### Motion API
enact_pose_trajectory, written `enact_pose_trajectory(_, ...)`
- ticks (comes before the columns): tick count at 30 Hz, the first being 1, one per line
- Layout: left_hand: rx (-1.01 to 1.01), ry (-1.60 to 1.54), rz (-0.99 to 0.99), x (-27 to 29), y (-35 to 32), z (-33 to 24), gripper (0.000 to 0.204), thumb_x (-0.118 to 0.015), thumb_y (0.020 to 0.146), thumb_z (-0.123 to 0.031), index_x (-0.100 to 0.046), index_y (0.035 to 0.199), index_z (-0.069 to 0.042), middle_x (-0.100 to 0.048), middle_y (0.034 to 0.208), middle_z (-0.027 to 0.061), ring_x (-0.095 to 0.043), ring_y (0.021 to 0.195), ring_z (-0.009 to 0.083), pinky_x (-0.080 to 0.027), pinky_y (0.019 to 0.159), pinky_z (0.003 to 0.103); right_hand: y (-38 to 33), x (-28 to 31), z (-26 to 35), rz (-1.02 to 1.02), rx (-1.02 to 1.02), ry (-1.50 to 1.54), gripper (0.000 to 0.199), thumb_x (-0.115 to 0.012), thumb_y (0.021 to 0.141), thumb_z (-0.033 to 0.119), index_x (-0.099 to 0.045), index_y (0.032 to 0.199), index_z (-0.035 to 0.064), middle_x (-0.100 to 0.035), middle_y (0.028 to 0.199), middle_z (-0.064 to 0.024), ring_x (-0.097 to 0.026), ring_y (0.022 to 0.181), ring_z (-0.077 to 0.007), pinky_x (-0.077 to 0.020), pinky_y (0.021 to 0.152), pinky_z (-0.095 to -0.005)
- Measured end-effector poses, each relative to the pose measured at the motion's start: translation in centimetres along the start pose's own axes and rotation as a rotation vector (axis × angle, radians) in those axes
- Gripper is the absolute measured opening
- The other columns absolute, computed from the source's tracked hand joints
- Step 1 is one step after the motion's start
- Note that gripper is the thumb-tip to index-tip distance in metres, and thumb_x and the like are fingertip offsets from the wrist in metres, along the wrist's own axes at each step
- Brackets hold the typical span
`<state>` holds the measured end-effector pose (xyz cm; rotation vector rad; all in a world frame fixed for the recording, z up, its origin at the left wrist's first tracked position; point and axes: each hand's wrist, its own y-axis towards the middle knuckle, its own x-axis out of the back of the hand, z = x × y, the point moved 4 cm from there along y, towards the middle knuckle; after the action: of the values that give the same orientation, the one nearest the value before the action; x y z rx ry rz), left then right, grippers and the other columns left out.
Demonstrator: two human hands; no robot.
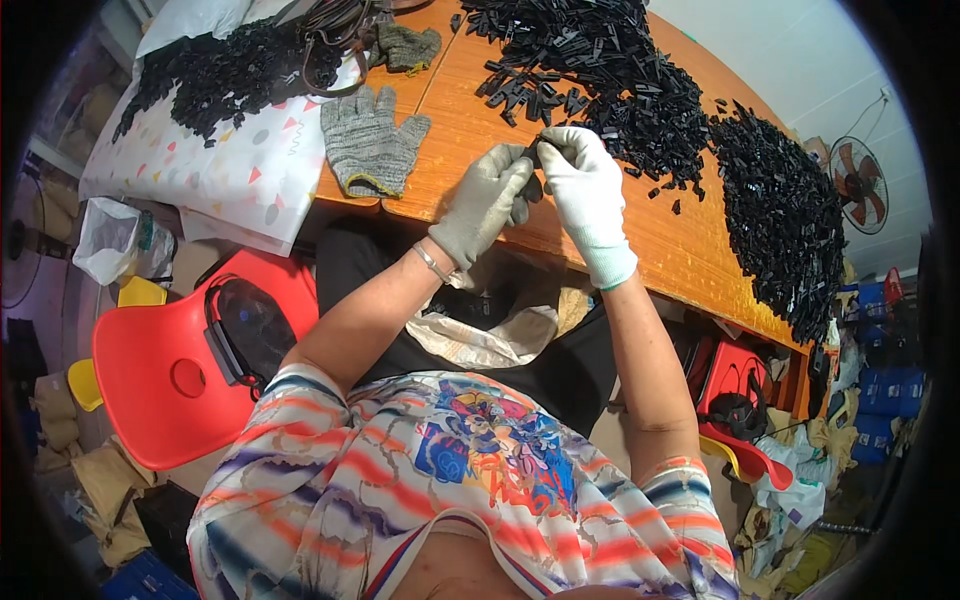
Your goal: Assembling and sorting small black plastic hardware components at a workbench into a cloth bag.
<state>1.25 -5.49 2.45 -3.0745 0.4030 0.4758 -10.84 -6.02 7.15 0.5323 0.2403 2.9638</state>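
Note:
My left hand [477,205], in a greyish worn glove with a bracelet at the wrist, meets my right hand [583,190], in a white glove with a pale green cuff, over the table's near edge. Both hands are closed, pinching a small black plastic part [536,152] between their fingertips. Most of that part is covered by the fingers. Just beyond them, loose black plastic parts [525,92] lie on the wooden table [450,105], spilling from a large heap [640,95]. Below my hands, an open whitish sack [485,338] rests between my knees.
A grey knitted glove [372,140] lies left on the table, beside a patterned white sheet [245,180] bearing another black heap [225,80]. More parts [785,215] cover the right end. Red chairs [150,370] stand at both sides; a fan [860,185] is far right.

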Motion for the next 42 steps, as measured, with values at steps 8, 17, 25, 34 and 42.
enact_pose_trajectory(8, 0.031, -0.067, -0.083, -0.1, 0.1, 0.1, 0.020, -0.047, 0.100, -0.023, -0.054, 0.099, -0.005, -0.049, 0.070, -0.0029, -0.039, 0.054, 0.0026, -0.034, 0.048, 0.016, -0.3, -0.1, 0.7, -0.062, 0.287, -0.471, 0.021, -0.064, 0.086, 0.020, -0.068, 0.102, 0.0080, -0.069, 0.090, -0.0114, -0.067, 0.080, -0.0278, -0.0520, 0.072, -0.0341)
enact_pose_trajectory(17, -0.140, 0.027, -0.159, 0.3, 0.5, 1.1, 0.016, -0.051, 0.097, -0.018, -0.057, 0.098, -0.003, -0.052, 0.076, -0.0050, -0.044, 0.065, 0.0010, -0.037, 0.057, 0.016, -0.6, -0.6, 1.3, -0.036, 0.574, -0.656, 0.009, -0.064, 0.082, 0.017, -0.063, 0.088, 0.0093, -0.066, 0.081, -0.0125, -0.065, 0.072, -0.0314, -0.0506, 0.065, -0.0390)
enact_pose_trajectory(25, 0.057, -0.092, -0.177, -1.0, 0.8, 1.6, 0.019, -0.051, 0.096, -0.018, -0.056, 0.086, -0.002, -0.051, 0.072, -0.0025, -0.045, 0.064, 0.0046, -0.038, 0.056, 0.021, -1.4, 0.0, 0.3, -0.037, 0.344, -0.620, 0.010, -0.064, 0.083, 0.016, -0.062, 0.087, 0.0082, -0.065, 0.074, -0.0141, -0.064, 0.067, -0.0337, -0.0506, 0.061, -0.0412)
enact_pose_trajectory(34, 0.087, -0.096, 0.039, -1.2, 1.5, -0.4, 0.021, -0.051, 0.097, -0.024, -0.053, 0.098, -0.004, -0.051, 0.071, -0.0025, -0.042, 0.057, 0.0029, -0.035, 0.050, 0.018, 0.1, 1.7, -2.5, -0.035, -0.053, -0.062, 0.020, -0.058, 0.093, 0.019, -0.066, 0.104, 0.0044, -0.061, 0.074, 0.0019, -0.052, 0.058, -0.0045, -0.0414, 0.051, -0.0213)
enact_pose_trajectory(42, 0.164, -0.221, 0.056, 1.0, 0.0, 1.7, 0.029, -0.050, 0.099, -0.022, -0.049, 0.123, -0.006, -0.057, 0.078, -0.0008, -0.049, 0.056, 0.0014, -0.035, 0.046, 0.013, -2.0, 2.5, -1.4, 0.225, -0.256, 0.438, 0.034, -0.055, 0.095, 0.027, -0.063, 0.118, 0.0042, -0.060, 0.085, 0.0021, -0.053, 0.072, -0.0069, -0.0426, 0.067, -0.0212)
